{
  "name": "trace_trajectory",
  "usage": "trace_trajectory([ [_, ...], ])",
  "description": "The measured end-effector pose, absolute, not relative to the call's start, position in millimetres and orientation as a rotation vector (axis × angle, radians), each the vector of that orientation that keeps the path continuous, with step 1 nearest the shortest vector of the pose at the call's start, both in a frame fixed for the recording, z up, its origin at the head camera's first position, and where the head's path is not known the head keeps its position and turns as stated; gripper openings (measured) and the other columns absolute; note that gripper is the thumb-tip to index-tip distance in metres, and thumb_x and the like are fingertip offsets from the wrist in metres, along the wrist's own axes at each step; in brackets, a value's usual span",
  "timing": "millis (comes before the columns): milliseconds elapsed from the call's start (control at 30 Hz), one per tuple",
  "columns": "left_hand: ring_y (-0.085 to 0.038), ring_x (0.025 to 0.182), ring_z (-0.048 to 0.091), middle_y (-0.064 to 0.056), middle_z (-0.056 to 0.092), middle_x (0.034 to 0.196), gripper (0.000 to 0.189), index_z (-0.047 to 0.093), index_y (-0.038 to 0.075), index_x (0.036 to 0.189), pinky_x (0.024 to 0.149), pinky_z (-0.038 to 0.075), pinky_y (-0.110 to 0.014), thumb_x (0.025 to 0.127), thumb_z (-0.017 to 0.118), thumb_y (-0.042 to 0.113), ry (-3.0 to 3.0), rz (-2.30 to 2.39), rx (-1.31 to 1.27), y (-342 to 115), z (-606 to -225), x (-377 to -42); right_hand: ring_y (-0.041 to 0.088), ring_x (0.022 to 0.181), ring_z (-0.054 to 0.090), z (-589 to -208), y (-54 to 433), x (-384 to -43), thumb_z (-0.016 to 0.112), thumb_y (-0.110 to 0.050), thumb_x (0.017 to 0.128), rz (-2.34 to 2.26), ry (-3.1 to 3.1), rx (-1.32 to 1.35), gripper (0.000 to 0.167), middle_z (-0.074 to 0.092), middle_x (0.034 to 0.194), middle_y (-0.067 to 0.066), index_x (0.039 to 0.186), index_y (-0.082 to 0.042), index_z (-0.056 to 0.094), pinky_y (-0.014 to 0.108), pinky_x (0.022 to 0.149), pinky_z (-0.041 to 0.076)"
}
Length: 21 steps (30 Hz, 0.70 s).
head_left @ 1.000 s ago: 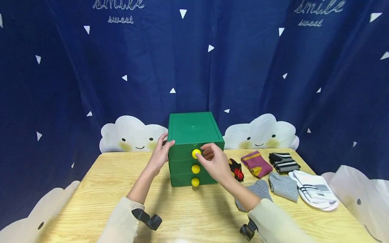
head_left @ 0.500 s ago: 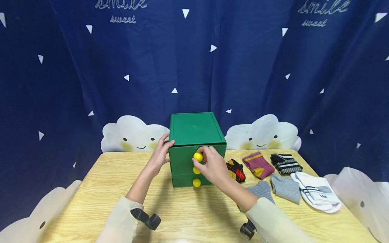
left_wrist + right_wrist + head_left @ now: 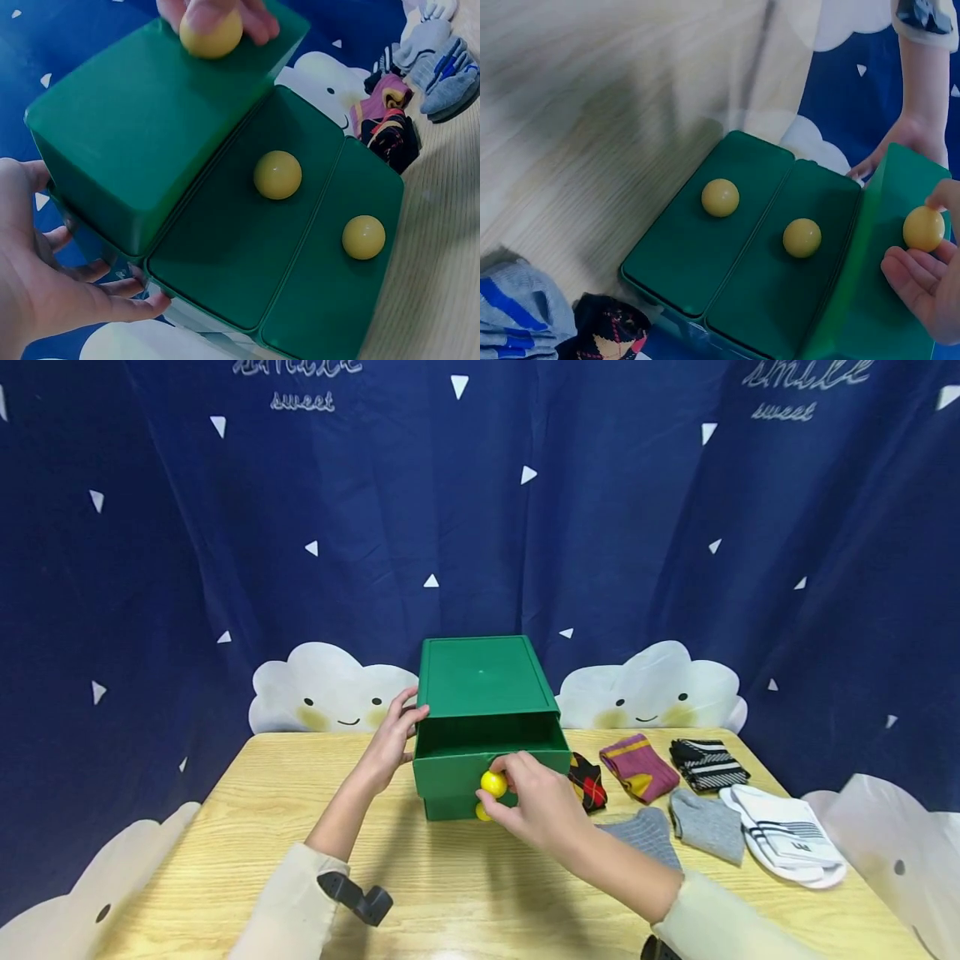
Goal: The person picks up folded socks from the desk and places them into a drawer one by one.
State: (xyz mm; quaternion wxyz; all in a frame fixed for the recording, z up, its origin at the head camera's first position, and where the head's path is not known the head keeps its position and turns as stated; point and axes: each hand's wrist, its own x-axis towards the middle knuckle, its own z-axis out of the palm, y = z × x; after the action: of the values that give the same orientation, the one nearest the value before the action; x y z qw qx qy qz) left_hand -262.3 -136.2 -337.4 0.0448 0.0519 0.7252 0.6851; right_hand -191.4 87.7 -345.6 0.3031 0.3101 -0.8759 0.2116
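A green three-drawer cabinet (image 3: 483,677) stands on the table with its top drawer (image 3: 450,775) pulled out. Inside that drawer, the visible part shows only dark green. My right hand (image 3: 543,802) pinches the round yellow knob (image 3: 492,784) of this drawer between thumb and fingers. Against the cabinet's left side, near the top front corner, my left hand (image 3: 388,745) rests with spread fingers. The left wrist view shows the middle drawer's knob (image 3: 277,175) and the bottom drawer's knob (image 3: 364,237); both these drawers are closed.
Folded socks lie right of the cabinet: red plaid (image 3: 588,783), purple and yellow (image 3: 637,768), black and white (image 3: 707,766), light grey (image 3: 707,825), white (image 3: 787,835) and ribbed grey (image 3: 648,835). A blue curtain (image 3: 480,527) hangs behind the wooden table (image 3: 300,777).
My right hand has closed its fingers on the top knob and drawn the top drawer out toward me. My left hand has stayed at the cabinet's side.
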Motion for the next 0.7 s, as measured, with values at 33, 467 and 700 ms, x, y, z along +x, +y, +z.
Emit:
trace_trajectory([
  [33, -0.041, 0.139, 0.023, -0.014, 0.024, 0.151, 0.058, 0.015, 0.023, 0.147, 0.105, 0.026, -0.065, 0.096, 0.041, 0.037, 2.218, 2.088, 0.155, -136, -337, -263, 0.002, 0.060, 0.044, -345, 88, -189, 0.078, -0.030, 0.073, 0.547, -2.301, 0.841, 0.030, 0.057, 0.077, -0.008, 0.091, -0.013, 0.060, 0.010, 0.051, 0.038],
  [467, -0.040, 0.139, 0.023, -0.013, 0.023, 0.151, 0.058, 0.016, 0.024, 0.147, 0.105, 0.023, -0.067, 0.096, 0.041, 0.038, 2.219, 2.075, 0.161, -137, -339, -265, -0.001, 0.060, 0.048, -347, 95, -163, 0.080, -0.027, 0.069, 0.490, -2.163, 0.985, 0.030, 0.058, 0.073, -0.007, 0.086, -0.013, 0.060, 0.008, 0.050, 0.041],
  [700, -0.040, 0.139, 0.024, -0.013, 0.024, 0.151, 0.057, 0.016, 0.024, 0.147, 0.104, 0.025, -0.067, 0.097, 0.040, 0.038, 2.217, 2.080, 0.167, -137, -339, -264, 0.002, 0.059, 0.052, -349, 98, -156, 0.080, -0.028, 0.068, 0.490, -2.141, 1.018, 0.030, 0.060, 0.073, -0.007, 0.085, -0.013, 0.061, 0.009, 0.051, 0.043],
])
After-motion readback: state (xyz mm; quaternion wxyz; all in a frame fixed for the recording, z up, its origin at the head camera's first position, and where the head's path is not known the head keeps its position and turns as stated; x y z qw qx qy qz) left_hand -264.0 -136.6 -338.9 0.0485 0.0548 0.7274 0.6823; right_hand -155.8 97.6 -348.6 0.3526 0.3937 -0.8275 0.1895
